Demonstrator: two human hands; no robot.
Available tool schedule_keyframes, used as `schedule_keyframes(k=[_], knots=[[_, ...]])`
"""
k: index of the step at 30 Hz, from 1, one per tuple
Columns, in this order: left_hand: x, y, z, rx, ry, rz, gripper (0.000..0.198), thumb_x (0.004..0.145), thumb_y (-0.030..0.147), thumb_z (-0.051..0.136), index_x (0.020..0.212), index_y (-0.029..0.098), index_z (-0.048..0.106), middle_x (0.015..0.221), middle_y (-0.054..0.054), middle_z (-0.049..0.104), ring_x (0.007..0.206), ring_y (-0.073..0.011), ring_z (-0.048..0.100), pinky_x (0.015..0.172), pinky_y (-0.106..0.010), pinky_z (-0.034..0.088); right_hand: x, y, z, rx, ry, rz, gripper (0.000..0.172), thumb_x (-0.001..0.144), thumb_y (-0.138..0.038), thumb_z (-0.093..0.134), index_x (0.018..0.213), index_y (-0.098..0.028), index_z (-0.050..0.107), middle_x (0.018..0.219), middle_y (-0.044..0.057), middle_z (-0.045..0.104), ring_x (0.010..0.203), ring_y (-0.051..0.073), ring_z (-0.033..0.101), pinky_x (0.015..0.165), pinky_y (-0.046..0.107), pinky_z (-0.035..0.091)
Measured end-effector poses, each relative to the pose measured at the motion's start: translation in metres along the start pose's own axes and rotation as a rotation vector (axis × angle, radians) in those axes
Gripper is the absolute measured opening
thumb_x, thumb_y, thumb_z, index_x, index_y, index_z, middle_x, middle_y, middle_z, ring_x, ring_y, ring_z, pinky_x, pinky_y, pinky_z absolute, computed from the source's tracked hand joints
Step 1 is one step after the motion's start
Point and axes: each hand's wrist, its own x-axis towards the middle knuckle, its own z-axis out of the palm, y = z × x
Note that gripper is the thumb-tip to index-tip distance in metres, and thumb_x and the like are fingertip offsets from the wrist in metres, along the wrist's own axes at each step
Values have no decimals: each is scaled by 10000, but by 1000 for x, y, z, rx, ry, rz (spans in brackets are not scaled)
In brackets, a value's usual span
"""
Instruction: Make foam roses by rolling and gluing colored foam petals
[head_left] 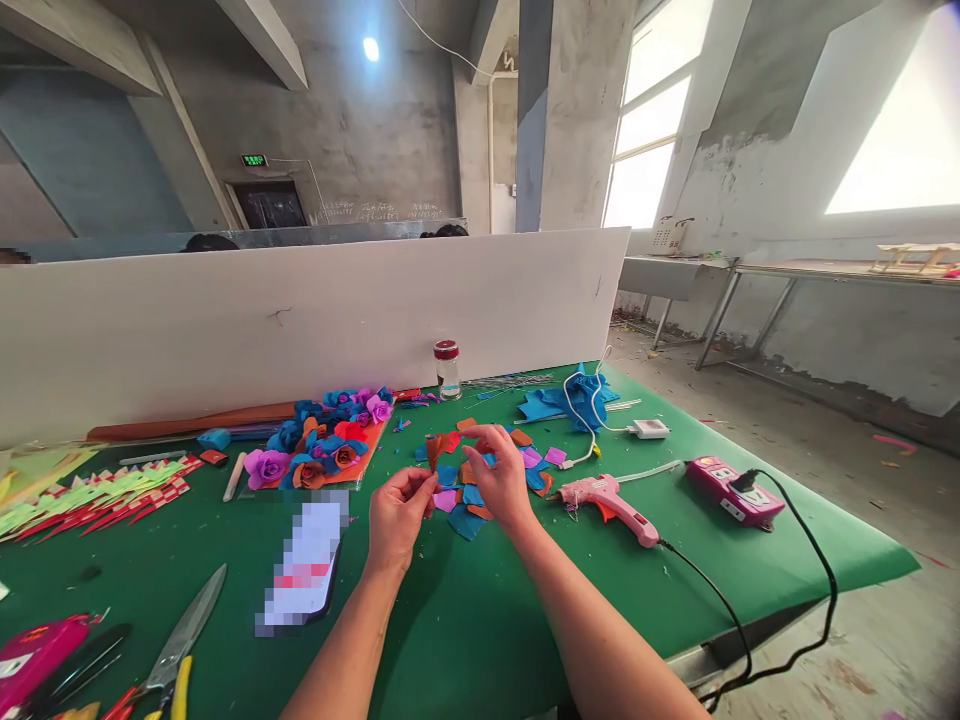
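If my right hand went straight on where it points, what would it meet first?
Your right hand would probably meet the red piece first, just beyond it to the left; depth is unclear, so it might pass above.

Loose petals and flowers appear as matt paper; the blue sheets are crumpled, paper-like and likewise dull. The glue gun shows smooth pink plastic, the power strip glossy magenta plastic. The shears have bare metal blades and smooth yellow, plastic-looking handles. The jar is clear and shiny, glass or plastic indistinguishable, with a glossy red lid. The bench has a smooth green surface; the white panel is smooth and matt, the wall rough concrete.
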Motion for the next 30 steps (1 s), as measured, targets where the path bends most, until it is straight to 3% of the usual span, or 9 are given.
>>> schedule_keyframes(k=[4,9,23,30], knots=[[1,0,-1,24,-21,-26,308,624,428,804,700,156,682,578,-7,645,444,-86,453,421,-206,338,1,-1,-5,-269,-108,-263,266,844,-96,541,946,-260,724,1046,72,585,961,201,566,831,338,502],[1,1,-3,78,-43,-36,321,613,443,812,694,152,704,571,-15,645,453,-89,448,424,-205,327,4,0,-13,-411,-142,-374,287,893,-92,506,861,-263,735,1051,69,585,869,183,548,760,319,493],[0,2,-3,117,-95,-14,256,654,403,786,668,164,694,559,6,614,459,-89,433,428,-207,302,6,-1,-23,-512,-250,-406,210,936,-159,535,894,-253,718,1058,72,582,861,180,552,782,335,438],[1,0,-3,164,-96,13,256,654,415,782,687,173,704,584,-11,639,487,-116,492,429,-213,318,4,-7,-24,-483,-277,-362,122,902,-162,534,916,-224,638,1152,98,561,1061,237,549,910,401,426]])
